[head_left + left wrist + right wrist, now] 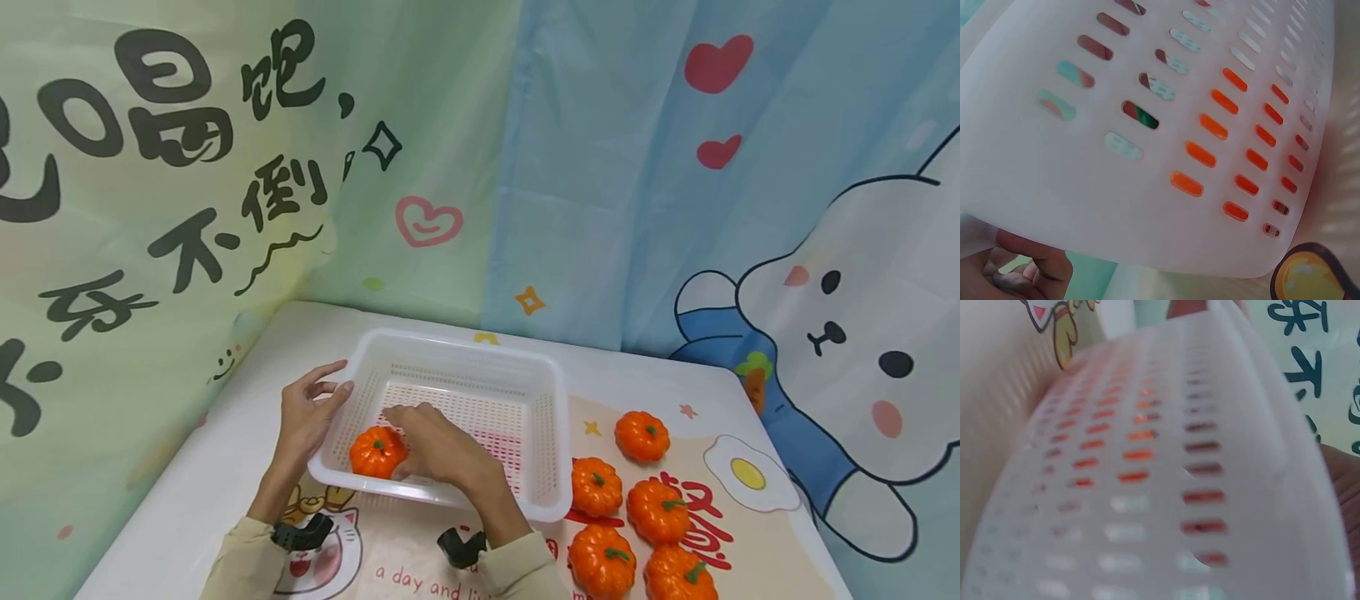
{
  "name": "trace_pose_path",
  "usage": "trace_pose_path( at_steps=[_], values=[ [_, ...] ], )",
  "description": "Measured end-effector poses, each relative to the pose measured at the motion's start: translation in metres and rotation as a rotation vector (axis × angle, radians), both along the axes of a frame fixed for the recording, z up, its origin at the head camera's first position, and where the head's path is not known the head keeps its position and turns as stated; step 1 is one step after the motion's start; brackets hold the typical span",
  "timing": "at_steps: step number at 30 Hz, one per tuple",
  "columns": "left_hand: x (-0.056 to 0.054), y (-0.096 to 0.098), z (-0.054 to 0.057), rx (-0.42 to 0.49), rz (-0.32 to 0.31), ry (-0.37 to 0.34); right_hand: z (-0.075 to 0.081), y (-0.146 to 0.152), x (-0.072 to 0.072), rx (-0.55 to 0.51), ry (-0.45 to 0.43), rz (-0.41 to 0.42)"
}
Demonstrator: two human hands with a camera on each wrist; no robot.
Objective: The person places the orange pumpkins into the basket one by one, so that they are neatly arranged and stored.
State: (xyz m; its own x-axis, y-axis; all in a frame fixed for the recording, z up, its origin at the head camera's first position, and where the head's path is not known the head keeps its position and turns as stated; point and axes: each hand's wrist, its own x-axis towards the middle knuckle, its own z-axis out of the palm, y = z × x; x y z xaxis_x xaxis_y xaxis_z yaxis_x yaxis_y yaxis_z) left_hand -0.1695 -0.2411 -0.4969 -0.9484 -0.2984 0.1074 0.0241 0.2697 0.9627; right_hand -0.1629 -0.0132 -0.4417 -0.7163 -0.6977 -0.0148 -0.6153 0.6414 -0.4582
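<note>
A white plastic basket (450, 340) with slotted walls sits on the table. My left hand (309, 412) holds its left rim, and in the left wrist view those fingers (1041, 259) curl at the rim. Inside the basket's near left corner is a small orange toy pumpkin (372, 454) with a green stem. My right hand (442, 446) reaches over the near rim and grips this pumpkin at its right side, thumb in front and fingers behind. In both wrist views the basket wall hides most of the pumpkin, and orange shows through its slots.
Right of the basket lie several more orange pumpkins, among them one at the back (642, 437) and one close to the basket's right wall (596, 487). A printed mat (772, 533) covers part of the white table (187, 500). Printed curtains (577, 167) hang behind the table.
</note>
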Motion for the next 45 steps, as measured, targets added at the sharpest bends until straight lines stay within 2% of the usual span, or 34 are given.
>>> trace_pose_path(
  at_steps=[7, 14, 24, 38, 45],
  values=[
    [0.001, 0.0, 0.002, 0.01, 0.009, -0.019, 0.015, 0.02, 0.001, -0.066, -0.033, -0.051],
    [0.002, 0.001, 0.003, 0.023, 0.004, -0.019, 0.024, 0.047, 0.0, -0.121, -0.011, -0.094],
    [0.003, 0.001, 0.001, 0.021, -0.004, -0.029, 0.032, 0.089, -0.002, -0.206, -0.038, -0.232],
    [0.001, 0.004, 0.004, 0.036, 0.003, -0.029, 0.042, 0.137, -0.004, -0.216, 0.035, -0.381],
    [0.001, 0.002, 0.001, 0.013, 0.007, -0.044, 0.041, 0.15, -0.001, -0.2, 0.003, -0.444]
  ],
)
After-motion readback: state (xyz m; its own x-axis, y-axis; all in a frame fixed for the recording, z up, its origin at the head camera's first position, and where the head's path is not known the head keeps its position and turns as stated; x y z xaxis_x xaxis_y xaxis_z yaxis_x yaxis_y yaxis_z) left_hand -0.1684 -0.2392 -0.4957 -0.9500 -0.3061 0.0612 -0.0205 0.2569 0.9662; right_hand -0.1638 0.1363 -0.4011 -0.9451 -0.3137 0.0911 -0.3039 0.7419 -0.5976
